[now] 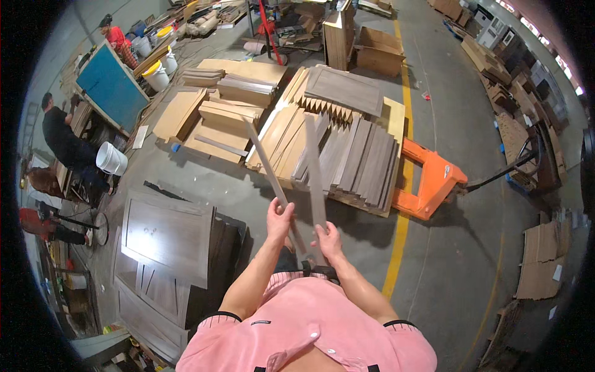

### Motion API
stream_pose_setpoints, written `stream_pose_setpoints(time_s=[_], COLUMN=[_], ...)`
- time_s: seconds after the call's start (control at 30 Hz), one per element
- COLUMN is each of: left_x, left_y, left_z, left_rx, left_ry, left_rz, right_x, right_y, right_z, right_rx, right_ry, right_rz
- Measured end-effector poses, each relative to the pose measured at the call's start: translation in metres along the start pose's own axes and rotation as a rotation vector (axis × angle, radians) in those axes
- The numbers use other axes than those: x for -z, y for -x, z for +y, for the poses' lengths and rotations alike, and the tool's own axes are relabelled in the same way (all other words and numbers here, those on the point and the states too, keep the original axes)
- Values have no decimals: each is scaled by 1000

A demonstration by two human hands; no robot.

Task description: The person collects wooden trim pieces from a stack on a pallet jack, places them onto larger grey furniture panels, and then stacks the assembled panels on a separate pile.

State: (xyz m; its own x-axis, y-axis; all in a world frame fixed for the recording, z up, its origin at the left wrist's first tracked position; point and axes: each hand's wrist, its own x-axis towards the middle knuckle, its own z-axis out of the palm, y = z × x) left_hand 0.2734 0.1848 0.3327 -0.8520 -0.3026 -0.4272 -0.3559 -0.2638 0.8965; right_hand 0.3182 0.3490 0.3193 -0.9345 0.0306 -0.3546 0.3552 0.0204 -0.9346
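Each of my hands is closed around a long, thin grey-brown wooden strip. My left hand grips the left strip, which leans away up and to the left. In my right hand is the right strip, standing closer to straight ahead. The lower ends of both reach down toward my waist. Beyond them, a stack of grey-brown wooden boards lies on a pallet, with a flat grey panel on top at the far side.
An orange pallet jack sits under the pallet's right side. Left of me leans a stack of grey cabinet panels. Cardboard-coloured pieces lie ahead left. People work at the far left near a blue board and white buckets.
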Motion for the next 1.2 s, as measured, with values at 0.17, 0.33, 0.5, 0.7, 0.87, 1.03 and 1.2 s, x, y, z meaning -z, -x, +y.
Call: stream_pose_setpoints(time_s=[0.17,0.33,0.5,0.7,0.87,1.03,1.2], left_x=[-3,-12,-67,-90,-49,-32,-26], left_y=[-61,-159,-225,-276,-269,-232,-245], left_z=[11,-58,-61,-31,-19,24,63], left_rx=[26,105,40,72,150,269,451], left_ry=[-439,-692,-768,-998,-530,-338,6], left_rz=[-89,-238,-348,-310,-436,-483,-225], right_x=[60,80,81,72,53,17,-50], right_y=[-49,-86,-109,-143,-200,-277,-325], right_z=[3,-28,-48,-60,-71,-77,-109], right_rx=[-152,-305,-312,-319,-285,-129,36], right_ry=[90,233,138,96,53,320,584], right_rz=[189,214,300,337,232,23,-456])
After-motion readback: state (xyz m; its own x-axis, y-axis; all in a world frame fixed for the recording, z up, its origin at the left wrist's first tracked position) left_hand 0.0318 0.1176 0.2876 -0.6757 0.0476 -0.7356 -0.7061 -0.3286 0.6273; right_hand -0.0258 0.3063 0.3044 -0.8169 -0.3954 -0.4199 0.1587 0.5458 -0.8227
